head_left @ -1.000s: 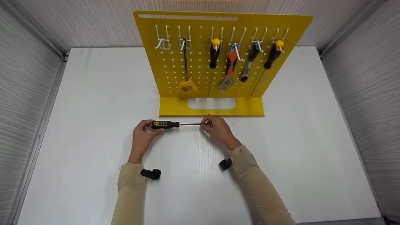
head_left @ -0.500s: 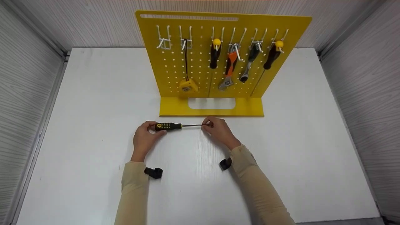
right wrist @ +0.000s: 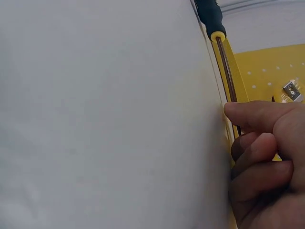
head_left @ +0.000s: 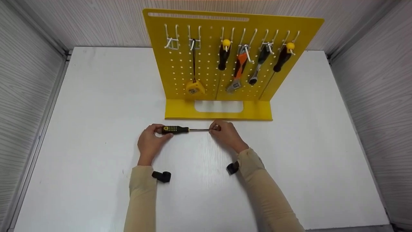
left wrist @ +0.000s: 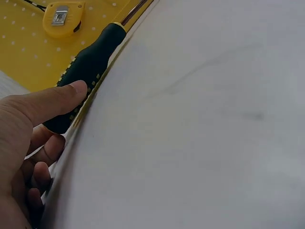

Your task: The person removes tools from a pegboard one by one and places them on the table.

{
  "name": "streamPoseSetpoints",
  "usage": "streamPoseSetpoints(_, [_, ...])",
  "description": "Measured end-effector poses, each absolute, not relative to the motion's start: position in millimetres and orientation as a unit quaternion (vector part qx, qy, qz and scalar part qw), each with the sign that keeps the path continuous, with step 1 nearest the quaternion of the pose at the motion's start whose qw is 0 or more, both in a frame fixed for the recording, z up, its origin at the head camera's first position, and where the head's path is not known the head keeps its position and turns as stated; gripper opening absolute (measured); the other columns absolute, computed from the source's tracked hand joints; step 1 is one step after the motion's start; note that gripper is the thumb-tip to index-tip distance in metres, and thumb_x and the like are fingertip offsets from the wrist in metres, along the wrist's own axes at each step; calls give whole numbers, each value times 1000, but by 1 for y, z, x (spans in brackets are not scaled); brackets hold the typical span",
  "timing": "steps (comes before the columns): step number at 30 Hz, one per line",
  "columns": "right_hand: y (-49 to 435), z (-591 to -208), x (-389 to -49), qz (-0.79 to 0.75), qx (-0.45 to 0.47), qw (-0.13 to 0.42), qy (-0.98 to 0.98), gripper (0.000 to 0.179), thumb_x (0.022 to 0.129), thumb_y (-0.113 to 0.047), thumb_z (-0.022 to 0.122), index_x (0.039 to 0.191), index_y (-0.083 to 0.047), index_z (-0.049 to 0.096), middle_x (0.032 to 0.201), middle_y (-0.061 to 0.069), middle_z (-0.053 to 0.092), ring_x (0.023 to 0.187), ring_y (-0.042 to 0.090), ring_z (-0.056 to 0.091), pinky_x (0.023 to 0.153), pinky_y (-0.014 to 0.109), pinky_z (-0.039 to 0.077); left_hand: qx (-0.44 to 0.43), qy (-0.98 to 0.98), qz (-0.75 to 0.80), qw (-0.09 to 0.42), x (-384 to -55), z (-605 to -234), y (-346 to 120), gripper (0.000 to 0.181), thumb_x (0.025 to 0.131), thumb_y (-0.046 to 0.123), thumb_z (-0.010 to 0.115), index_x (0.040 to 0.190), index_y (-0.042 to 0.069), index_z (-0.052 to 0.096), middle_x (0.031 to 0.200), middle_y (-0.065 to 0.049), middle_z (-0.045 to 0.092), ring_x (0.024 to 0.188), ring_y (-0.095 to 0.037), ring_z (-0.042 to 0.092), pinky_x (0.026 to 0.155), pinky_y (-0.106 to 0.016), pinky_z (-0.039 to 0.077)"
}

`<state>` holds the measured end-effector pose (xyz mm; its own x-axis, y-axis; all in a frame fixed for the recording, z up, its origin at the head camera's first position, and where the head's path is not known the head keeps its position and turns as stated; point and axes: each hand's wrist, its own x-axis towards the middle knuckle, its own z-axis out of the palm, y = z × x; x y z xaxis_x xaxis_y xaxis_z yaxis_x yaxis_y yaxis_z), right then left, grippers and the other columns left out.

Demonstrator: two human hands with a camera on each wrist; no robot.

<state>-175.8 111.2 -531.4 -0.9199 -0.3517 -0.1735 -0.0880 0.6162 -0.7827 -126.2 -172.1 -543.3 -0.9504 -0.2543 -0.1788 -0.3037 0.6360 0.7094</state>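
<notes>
A screwdriver (head_left: 175, 129) with a dark green, yellow-dotted handle lies sideways between both hands, in front of the yellow pegboard's base. My left hand (head_left: 150, 140) pinches the butt end of its handle. In the left wrist view the thumb (left wrist: 71, 95) presses on the handle (left wrist: 90, 64), and the other fingers curl beneath. Toward the tip, my right hand (head_left: 228, 135) pinches the thin metal shaft (head_left: 199, 130). The right wrist view shows thumb and finger on the shaft (right wrist: 226, 71), the remaining fingers curled; the tip is hidden by this hand.
Behind the hands stands a yellow pegboard (head_left: 180, 71). From its hooks hang a tape measure (head_left: 195, 87), two screwdrivers, an orange adjustable wrench (head_left: 239, 66) and a ratchet (head_left: 258, 69). The leftmost hook (head_left: 172, 43) bears nothing. White table surface (head_left: 96, 96) surrounds it.
My left hand and the screwdriver have shifted slightly to the right. My right hand keeps its pinch on the shaft and has moved only a little to the right.
</notes>
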Motion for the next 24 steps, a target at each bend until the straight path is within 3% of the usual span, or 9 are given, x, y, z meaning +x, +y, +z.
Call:
streamPoseSetpoints(12, [110,-536,-178,-437,-89,167,879,5,90,-19,68,93,-16,71,81,2,63,73,13,51,72,29,44,-151,894,421,35,-127,-540,-175,44,79,32,77,116,11,65,101,-8,67,87,-21,54,78,-30,38])
streamPoseSetpoints(24, [113,-535,-179,-446,-87,178,873,6,89,-19,68,93,-17,72,80,2,63,71,14,51,70,29,43,-154,885,435,58,-127,-540,-181,43,80,28,78,118,13,66,103,-9,67,80,-19,46,70,-28,34])
